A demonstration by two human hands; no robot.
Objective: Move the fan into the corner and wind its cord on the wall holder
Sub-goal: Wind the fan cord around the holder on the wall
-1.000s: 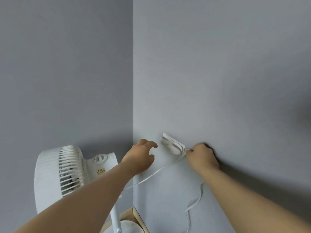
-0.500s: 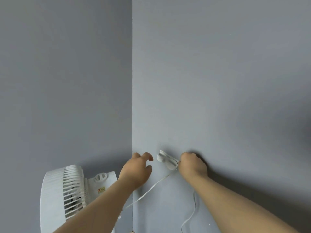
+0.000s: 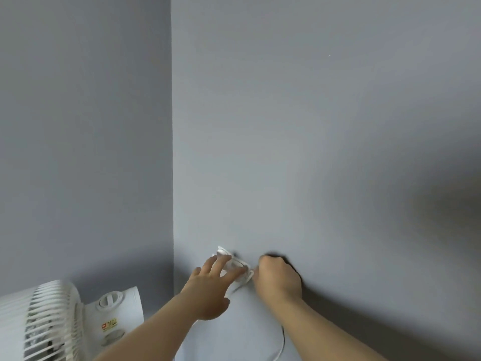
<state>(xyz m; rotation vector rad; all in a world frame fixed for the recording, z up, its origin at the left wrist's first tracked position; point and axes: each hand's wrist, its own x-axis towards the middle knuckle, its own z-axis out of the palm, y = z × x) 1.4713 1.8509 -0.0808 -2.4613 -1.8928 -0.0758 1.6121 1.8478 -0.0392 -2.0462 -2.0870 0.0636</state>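
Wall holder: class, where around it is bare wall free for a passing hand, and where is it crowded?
Free: the wall above the wall holder, and right of the right hand. Crowded: left hand on the holder, right hand beside it, cord hanging below, fan left of the corner.

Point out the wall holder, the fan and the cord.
wall holder (image 3: 240,267): head view, its exposed white plate.
fan (image 3: 46,319): head view, front grille.
cord (image 3: 282,342): head view, loose hanging stretch near the bottom edge.
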